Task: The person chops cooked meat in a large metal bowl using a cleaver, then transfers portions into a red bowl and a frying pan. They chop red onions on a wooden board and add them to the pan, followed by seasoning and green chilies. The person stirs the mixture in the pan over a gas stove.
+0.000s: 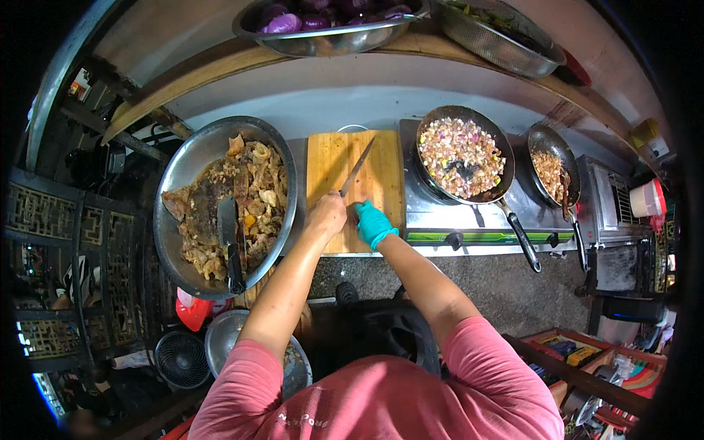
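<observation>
My left hand [327, 213], bare, grips the handle of a kitchen knife [357, 168], whose blade lies slantwise over the wooden cutting board [388, 165] and points to the far edge. My right hand [374, 224] wears a teal glove and rests low on the board, fingers curled; whether it holds anything is hidden. Left of the board is a large metal bowl [173, 165] of cooked meat pieces [264, 203], with a cleaver [226, 220] lying in it. On the right, a frying pan [509, 159] of chopped onion and meat [459, 154] stands on the gas stove [434, 220].
A smaller frying pan [577, 181] with minced meat sits farther right on the stove; both pan handles stick out over the front edge. Above, a wooden shelf [418, 47] bears a bowl of red onions [330, 41] and a metal colander [506, 52]. A fan [182, 358] stands lower left.
</observation>
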A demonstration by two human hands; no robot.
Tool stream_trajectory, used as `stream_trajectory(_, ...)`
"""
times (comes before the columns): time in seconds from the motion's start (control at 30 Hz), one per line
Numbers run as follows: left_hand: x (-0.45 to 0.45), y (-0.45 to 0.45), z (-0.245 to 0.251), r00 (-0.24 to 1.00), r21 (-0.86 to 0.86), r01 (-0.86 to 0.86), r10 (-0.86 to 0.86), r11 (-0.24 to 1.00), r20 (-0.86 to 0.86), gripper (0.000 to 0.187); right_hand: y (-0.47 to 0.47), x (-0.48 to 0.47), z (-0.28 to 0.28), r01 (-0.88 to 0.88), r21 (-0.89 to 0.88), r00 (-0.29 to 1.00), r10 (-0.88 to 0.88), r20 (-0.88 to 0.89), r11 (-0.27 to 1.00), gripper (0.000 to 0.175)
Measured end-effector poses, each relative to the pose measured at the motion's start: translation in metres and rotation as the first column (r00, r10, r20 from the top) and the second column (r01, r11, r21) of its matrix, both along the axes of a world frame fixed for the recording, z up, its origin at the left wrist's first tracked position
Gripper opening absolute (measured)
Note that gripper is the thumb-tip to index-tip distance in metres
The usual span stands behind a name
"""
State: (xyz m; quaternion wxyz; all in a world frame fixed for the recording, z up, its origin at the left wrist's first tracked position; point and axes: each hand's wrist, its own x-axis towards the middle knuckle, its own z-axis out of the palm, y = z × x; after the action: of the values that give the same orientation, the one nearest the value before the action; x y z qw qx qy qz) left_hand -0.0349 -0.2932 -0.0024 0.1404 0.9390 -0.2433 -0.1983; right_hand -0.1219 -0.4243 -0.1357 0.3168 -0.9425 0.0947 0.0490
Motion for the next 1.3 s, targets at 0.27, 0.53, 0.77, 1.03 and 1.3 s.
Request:
stream_trajectory(0.27,-0.059,0.021,-0.037,0.974,0.29,0.0,0.065,0.957,-0.215,0.031,-0.021,0.007,-0.005,-0.265,-0.14,0.942,0.287,0.175,0.954,0.02)
stream_trajectory(0.53,-0.058,0.006,-0.056,0.989,0.135,0.043,-0.023,0.99,-0.148,0.025,-0.028,0.016,-0.018,-0.376,-0.185,0.881,0.412,0.23,0.908,0.017)
stream_trajectory(0.77,-0.062,-0.001,-0.053,0.997,-0.02,-0.027,0.025,0.999,-0.075,0.023,-0.031,0.016,-0.024,-0.34,-0.167,0.893,0.374,0.25,0.925,0.019)
stream_trajectory(1.03,-0.066,-0.002,-0.053,0.979,0.157,-0.011,0.042,0.988,-0.2,0.025,-0.029,0.01,-0.028,-0.348,-0.203,0.852,0.399,0.339,0.915,0.012)
stream_trajectory(1.3,-0.07,-0.005,-0.07,0.964,0.196,-0.104,0.147,0.975,-0.221,0.027,-0.027,0.009,-0.031,-0.295,-0.179,0.919,0.33,0.214,0.939,0.017)
